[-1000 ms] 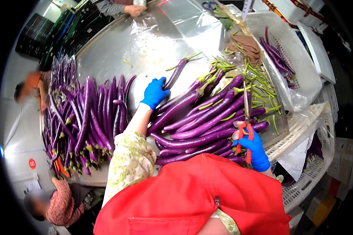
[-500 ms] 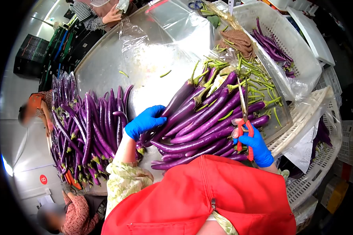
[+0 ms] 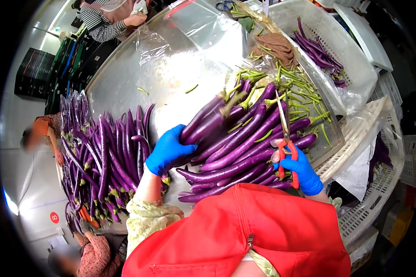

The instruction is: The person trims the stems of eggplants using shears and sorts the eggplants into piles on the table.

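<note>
My left hand (image 3: 168, 151), in a blue glove, is closed around two long purple eggplants (image 3: 205, 121). Their stem ends are blurred and point up and to the right. A pair of red-handled scissors (image 3: 285, 121) is in my right hand (image 3: 302, 171), also blue-gloved, with the blades slightly parted and pointing away from me. Under and between my hands lies a pile of eggplants (image 3: 245, 150), many with green stems toward the far right. To the left of my left hand spreads a second heap of eggplants (image 3: 120, 152).
Cut green stems (image 3: 305, 87) litter the right side of the metal table (image 3: 120, 78), near a brown cloth (image 3: 276, 48). White crates (image 3: 356, 83) with eggplants stand along the right. Blue-handled scissors (image 3: 224, 5) lie at the far edge. Other people (image 3: 99, 256) stand around the table.
My left hand has closed on two eggplants and shifted them slightly up and left, off the pile's edge. My right hand with the scissors has stayed nearly still.
</note>
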### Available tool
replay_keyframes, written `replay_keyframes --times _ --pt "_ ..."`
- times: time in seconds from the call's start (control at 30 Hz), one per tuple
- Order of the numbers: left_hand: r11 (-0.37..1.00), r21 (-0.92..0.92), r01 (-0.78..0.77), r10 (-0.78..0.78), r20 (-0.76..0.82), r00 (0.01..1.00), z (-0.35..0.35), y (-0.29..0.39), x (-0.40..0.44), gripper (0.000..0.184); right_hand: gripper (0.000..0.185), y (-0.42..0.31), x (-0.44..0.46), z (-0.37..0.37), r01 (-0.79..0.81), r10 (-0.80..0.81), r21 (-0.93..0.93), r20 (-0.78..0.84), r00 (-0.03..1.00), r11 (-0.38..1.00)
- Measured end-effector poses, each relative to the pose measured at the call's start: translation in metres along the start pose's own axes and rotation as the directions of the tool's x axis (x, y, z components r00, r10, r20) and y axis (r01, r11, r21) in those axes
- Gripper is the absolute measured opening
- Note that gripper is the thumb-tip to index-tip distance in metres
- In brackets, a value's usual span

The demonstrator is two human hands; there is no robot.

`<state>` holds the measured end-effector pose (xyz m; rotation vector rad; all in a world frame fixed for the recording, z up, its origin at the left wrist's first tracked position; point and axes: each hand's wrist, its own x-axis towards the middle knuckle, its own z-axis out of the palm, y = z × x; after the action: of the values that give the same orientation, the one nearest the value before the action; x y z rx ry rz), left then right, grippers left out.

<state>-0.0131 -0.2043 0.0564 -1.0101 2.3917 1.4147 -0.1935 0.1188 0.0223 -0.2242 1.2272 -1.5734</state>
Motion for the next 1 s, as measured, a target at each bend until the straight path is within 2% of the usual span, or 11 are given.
replay_keyframes --times 0.07,0.1,0.2,0.3,0.37,0.43,0.47,0.5,0.6,0.87,1.0 --pt "0.997 -0.054 -0.055 0.055 -0.006 0.998 -0.006 -0.004 0.014 0.047 0.058 -0.002 0.0 0.001 -0.019 0.019 0.004 0.009 1.0 1.0" --pt "0.994 0.01 -0.109 0.109 0.009 0.994 -0.006 -0.004 0.023 0.046 0.058 -0.004 0.0 0.0 -0.025 0.025 0.003 0.014 1.0 1.0" --pt "0.997 0.047 -0.067 0.061 0.122 0.991 -0.007 -0.008 0.039 0.049 0.058 0.007 0.003 -0.005 0.014 -0.015 0.042 0.02 1.0 0.999" --pt "0.98 0.161 -0.12 0.112 0.059 0.992 0.0 -0.031 0.066 0.05 0.052 0.016 0.008 -0.009 0.022 -0.022 0.05 0.003 1.0 0.998" --pt "0.985 0.053 -0.162 0.158 0.081 0.984 0.001 -0.027 0.069 0.048 0.052 0.011 0.01 -0.012 -0.024 0.012 0.117 0.1 0.995 0.993" --pt "0.965 -0.088 -0.246 0.257 0.152 0.954 0.003 -0.041 0.078 0.052 0.055 0.003 0.007 -0.008 -0.015 0.01 0.058 0.089 0.996 0.998" --pt "0.964 -0.216 -0.157 0.204 0.213 0.956 0.001 -0.017 0.069 0.052 0.059 0.01 0.009 -0.013 -0.012 0.003 0.081 0.112 0.994 0.997" --pt "0.974 -0.221 -0.044 0.097 0.232 0.968 -0.001 -0.006 0.062 0.055 0.061 0.012 0.01 -0.015 0.018 -0.029 0.094 0.117 0.993 0.995" --pt "0.998 -0.058 0.003 0.011 0.243 0.97 -0.01 -0.036 0.08 0.057 0.063 0.015 0.008 -0.012 0.063 -0.077 0.096 0.146 0.986 0.993" --pt "0.985 -0.161 -0.064 0.09 0.162 0.983 0.003 -0.046 0.07 0.056 0.063 0.024 0.014 -0.014 0.094 -0.112 0.132 0.142 0.983 0.987" --pt "0.977 -0.047 -0.209 0.201 -0.136 0.97 0.006 -0.038 0.052 0.044 0.066 0.015 0.004 -0.01 0.066 -0.077 0.066 0.176 0.981 0.996"
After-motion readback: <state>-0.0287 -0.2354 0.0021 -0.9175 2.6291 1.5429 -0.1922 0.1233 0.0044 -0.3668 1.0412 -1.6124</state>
